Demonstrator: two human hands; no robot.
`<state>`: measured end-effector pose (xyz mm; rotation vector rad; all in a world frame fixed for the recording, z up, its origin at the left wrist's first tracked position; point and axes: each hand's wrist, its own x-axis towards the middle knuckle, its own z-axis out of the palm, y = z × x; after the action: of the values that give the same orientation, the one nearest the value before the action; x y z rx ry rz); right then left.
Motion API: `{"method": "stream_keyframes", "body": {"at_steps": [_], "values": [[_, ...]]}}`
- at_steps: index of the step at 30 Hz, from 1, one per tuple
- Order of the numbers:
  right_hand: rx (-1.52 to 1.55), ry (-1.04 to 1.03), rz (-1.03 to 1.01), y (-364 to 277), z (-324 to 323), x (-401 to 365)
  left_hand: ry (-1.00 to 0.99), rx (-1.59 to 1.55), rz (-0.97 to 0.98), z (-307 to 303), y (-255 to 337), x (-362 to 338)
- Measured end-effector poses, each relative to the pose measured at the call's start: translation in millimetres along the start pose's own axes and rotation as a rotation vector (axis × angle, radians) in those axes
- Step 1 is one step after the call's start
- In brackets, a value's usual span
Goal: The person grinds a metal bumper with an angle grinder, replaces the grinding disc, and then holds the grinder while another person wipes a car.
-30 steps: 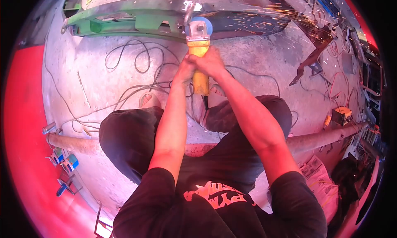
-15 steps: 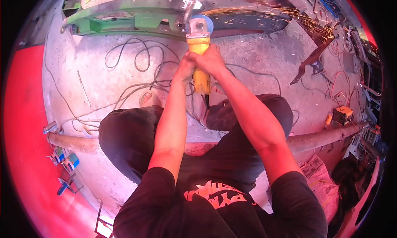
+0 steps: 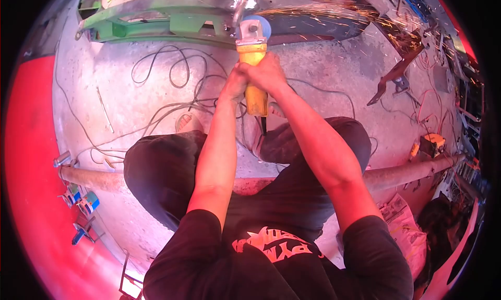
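Both hands are wrapped round the yellow body of an angle grinder (image 3: 256,99). My left hand (image 3: 234,84) grips it from the left side, and my right hand (image 3: 265,73) lies over its upper body from the right. The grinder's blue disc (image 3: 264,26) is at the near side of a long metal beam (image 3: 151,26), green on the left and dark on the right. Beside the disc, a bright spot shows on the metal, and orange sparks (image 3: 334,9) stream off to the right. The exact contact point is washed out by glare.
Black cable (image 3: 187,73) loops over the concrete floor. A rusty bracket (image 3: 391,75) lies at the right, near a yellow-black tool (image 3: 432,143). A pipe (image 3: 404,175) crosses beneath my legs. Blue cans (image 3: 87,202) stand at the left, and crumpled paper (image 3: 402,227) lies at lower right.
The grinder and both hands have shifted very slightly; the disc sits a little higher and further right. The spark stream has changed shape. Both hands still grip the tool.
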<state>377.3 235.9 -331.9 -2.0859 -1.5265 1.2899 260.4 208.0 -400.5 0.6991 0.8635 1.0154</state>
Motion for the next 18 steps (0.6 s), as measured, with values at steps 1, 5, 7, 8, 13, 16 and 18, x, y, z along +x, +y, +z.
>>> {"method": "stream_keyframes", "body": {"at_steps": [1,5,7,8,13,16,18], "values": [[-0.01,0.004,0.007,-1.9,-1.5,-2.3,0.006,-0.015,0.004,1.1,-0.1,0.0],[-0.041,0.025,-0.015,1.3,1.8,-2.3,0.031,-0.057,-0.008,5.8,0.1,-3.9],[-0.061,0.044,-0.028,-4.9,-3.7,-5.9,0.075,-0.042,0.004,18.3,12.0,-6.7],[-0.061,0.036,-0.021,-3.3,-4.5,-4.2,0.059,-0.04,0.005,18.3,9.8,-5.6],[-0.048,0.019,-0.001,-2.6,-1.2,-0.6,0.01,-0.055,0.014,11.0,5.0,-2.6],[-0.055,0.019,-0.013,-3.0,-0.8,-0.7,-0.002,-0.034,0.031,10.6,6.8,-3.2],[-0.071,0.032,-0.011,-6.7,-3.2,-5.4,0.005,-0.061,0.018,13.3,11.1,-5.9]]}}
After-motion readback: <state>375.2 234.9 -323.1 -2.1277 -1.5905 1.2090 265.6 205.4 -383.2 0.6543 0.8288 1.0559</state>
